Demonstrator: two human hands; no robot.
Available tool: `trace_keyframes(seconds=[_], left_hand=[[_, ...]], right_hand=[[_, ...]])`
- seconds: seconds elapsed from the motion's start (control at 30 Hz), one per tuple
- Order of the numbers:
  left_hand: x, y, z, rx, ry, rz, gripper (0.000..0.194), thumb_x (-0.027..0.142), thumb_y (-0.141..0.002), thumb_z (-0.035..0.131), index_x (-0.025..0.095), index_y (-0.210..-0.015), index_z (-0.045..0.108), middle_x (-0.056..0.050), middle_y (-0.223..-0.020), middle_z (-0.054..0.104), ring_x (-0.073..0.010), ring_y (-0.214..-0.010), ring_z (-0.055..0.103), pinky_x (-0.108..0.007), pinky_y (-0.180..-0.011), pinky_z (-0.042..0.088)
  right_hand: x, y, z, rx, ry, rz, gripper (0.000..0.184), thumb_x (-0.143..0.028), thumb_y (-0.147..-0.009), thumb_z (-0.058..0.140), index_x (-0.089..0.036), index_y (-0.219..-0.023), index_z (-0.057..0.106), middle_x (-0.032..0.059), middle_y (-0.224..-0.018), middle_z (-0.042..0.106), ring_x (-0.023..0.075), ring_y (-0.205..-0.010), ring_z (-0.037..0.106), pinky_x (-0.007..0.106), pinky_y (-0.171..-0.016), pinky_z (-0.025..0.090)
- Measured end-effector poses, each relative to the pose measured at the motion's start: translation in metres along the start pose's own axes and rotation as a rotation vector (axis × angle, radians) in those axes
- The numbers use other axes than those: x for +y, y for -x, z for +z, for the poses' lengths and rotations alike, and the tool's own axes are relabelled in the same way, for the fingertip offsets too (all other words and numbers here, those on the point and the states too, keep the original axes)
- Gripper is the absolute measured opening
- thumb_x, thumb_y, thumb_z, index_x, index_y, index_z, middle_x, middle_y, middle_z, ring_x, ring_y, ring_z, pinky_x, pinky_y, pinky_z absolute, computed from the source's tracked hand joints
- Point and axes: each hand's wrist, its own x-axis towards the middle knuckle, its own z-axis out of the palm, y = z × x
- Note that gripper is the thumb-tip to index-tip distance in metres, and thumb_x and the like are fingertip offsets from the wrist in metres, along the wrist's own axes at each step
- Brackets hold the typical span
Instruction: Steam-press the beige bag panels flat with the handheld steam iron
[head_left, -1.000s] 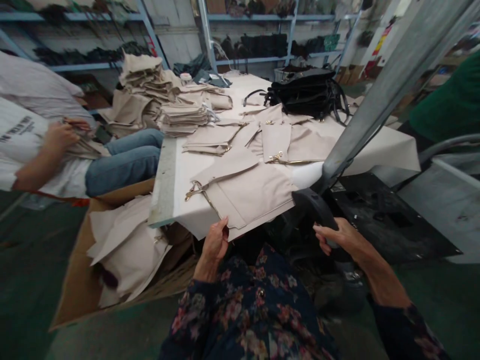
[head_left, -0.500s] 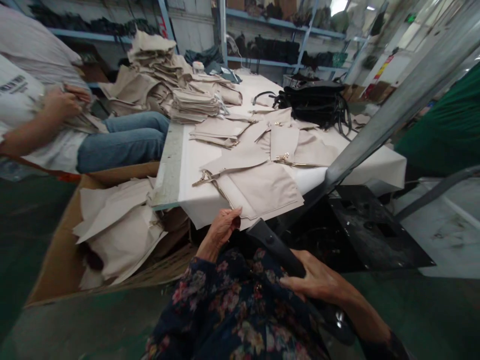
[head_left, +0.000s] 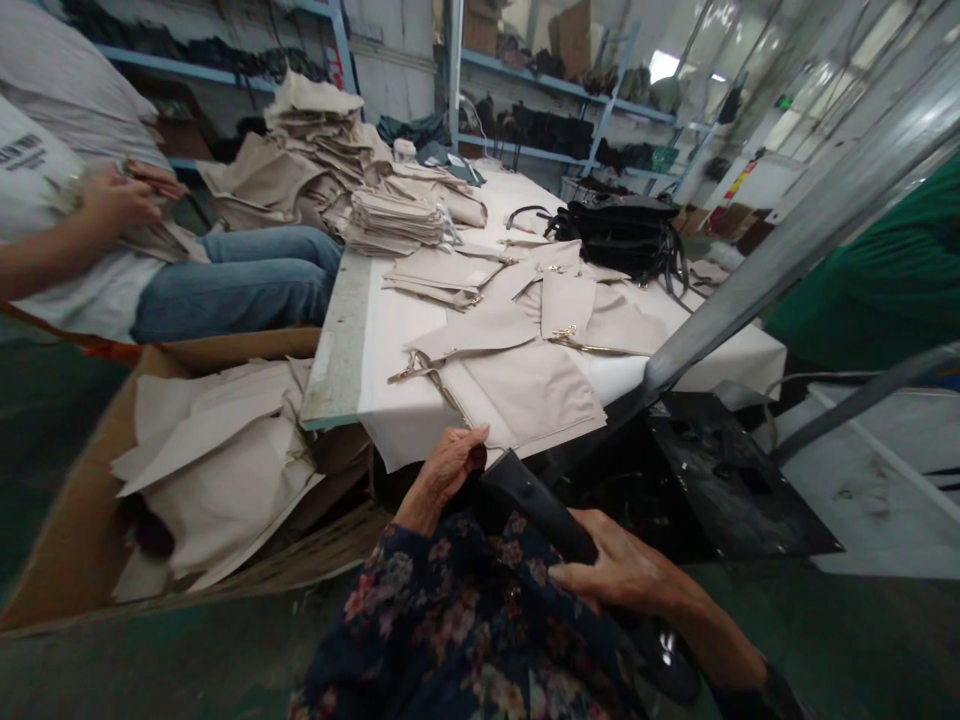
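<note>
My left hand (head_left: 442,475) is at the near edge of the table, its fingertips against the lower edge of a beige fabric bag panel (head_left: 525,395). A gold metal clasp (head_left: 420,368) on a strap lies at that panel's left end. My right hand (head_left: 619,575) is wrapped around a black handle (head_left: 536,508), which slants across in front of my chest. Several more beige panels lie flat on the white-covered table (head_left: 405,425). Neither hand is on those.
A person at the left (head_left: 116,200) handles a beige piece over their lap. Stacks of beige panels (head_left: 394,222) and black bags (head_left: 622,235) sit on the table. A cardboard box (head_left: 67,530) of beige pieces stands at the left. A grey metal arm (head_left: 787,260) slants across the right.
My right hand has moved down and toward me with the black handle, which now lies more flat. My left hand has shifted slightly right along the panel edge. The whole view has turned.
</note>
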Motion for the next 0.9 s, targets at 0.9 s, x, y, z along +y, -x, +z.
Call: trace_keyframes(seconds=[0.9], left_hand=[[0.255, -0.045, 0.022, 0.433, -1.426, 0.535, 0.021, 0.033, -0.08, 0.051, 0.017, -0.08, 0.063, -0.002, -0.061, 0.061, -0.0241, -0.064, 0.063, -0.038, -0.065, 0.053]], right_hand=[[0.009, 0.013, -0.073, 0.262, -0.323, -0.159, 0.011, -0.021, -0.072, 0.061, -0.015, -0.076, 0.053, -0.0046, -0.048, 0.055, 0.0092, -0.037, 0.049, 0.016, -0.036, 0.039]])
